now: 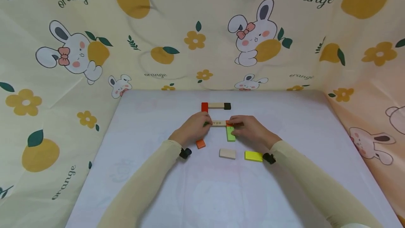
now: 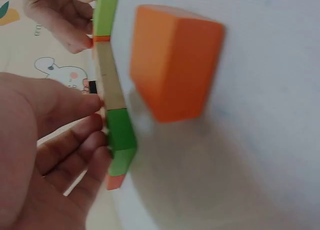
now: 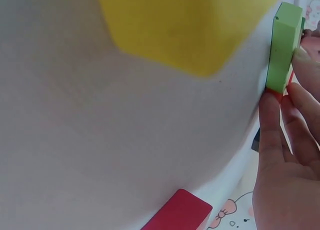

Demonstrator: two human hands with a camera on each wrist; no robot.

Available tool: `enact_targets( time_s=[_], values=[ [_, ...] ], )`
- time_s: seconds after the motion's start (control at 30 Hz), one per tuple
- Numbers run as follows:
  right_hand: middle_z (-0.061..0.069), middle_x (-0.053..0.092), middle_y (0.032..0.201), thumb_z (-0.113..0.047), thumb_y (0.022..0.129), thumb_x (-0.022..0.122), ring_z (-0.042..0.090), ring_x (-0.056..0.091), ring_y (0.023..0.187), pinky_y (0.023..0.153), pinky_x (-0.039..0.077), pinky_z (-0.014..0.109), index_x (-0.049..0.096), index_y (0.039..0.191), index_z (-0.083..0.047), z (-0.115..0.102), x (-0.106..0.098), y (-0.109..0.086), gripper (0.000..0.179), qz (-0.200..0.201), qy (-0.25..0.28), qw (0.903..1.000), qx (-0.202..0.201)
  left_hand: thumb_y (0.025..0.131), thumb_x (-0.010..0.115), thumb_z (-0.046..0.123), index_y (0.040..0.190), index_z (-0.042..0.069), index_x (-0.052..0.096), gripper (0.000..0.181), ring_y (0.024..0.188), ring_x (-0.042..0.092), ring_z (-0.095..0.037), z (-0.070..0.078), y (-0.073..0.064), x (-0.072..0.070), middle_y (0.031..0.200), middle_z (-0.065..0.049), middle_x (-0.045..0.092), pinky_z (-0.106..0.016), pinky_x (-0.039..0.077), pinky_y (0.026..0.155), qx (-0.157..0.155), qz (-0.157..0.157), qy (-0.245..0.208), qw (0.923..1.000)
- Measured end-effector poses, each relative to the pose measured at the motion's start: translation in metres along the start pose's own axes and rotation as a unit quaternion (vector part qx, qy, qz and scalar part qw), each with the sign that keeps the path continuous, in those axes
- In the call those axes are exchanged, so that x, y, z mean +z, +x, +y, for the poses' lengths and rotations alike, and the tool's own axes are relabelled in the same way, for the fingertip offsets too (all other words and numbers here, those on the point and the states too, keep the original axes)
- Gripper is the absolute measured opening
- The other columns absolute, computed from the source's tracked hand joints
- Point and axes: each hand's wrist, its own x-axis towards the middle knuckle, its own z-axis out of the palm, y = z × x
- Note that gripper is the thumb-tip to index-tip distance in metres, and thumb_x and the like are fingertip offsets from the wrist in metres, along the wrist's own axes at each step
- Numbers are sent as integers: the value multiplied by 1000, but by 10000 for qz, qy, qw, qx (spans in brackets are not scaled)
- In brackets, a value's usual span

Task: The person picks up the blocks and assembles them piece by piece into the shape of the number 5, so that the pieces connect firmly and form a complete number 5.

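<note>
In the head view my left hand (image 1: 194,126) bends over the left end of a printed beige block (image 1: 218,123). A dark green block (image 2: 121,130) lies at its fingertips, mostly hidden from above. At the beige block's other end my right hand (image 1: 251,126) has its thumb against the side of a light green block (image 1: 231,134). Its other fingertips touch the small orange-red piece (image 1: 228,123) at that block's far end. These blocks form a joined line that turns toward the front at the right. A red block (image 1: 204,107) stands beyond the left hand.
Farther back, a plain beige block (image 1: 216,105) joins the red block to a black one (image 1: 227,106). Nearer lie loose blocks: an orange one (image 1: 200,144), a beige one (image 1: 227,153) and a yellow one (image 1: 253,156). A patterned cloth (image 1: 177,27) hangs behind the white table (image 1: 202,192).
</note>
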Motion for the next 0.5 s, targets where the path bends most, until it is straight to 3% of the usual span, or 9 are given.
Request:
enact_targets(
  time_s=[0.13,0.23,0.33,0.5],
  values=[
    [7,60,154,-18,96,87,29,59,137,115,47,49,73,144,-17,0,1,1,50,-12,133,9999,-14,109,66,19,127,12,79,23,118,59,-17,-2,-2,1,128,2,64,-36,50,110,-178,309,-182,9992],
    [8,60,155,-18,95,87,29,59,137,115,47,48,73,145,-19,0,2,1,51,-13,198,9998,27,107,68,17,128,12,78,23,121,58,-19,4,-6,0,131,0,63,-39,49,111,-103,669,-315,9972],
    [7,61,153,-18,95,88,28,60,136,115,48,48,73,144,-19,1,1,1,51,14,217,9998,38,106,71,16,129,9,77,25,122,61,-23,21,-10,0,132,-3,65,-41,50,111,371,794,-408,9953],
    [4,64,149,-15,94,88,26,62,133,114,49,46,74,143,-17,4,1,1,51,69,255,9997,4,105,74,23,133,9,76,31,123,62,-19,55,-19,22,132,-1,68,-33,51,108,1204,495,-747,9887]
  ],
)
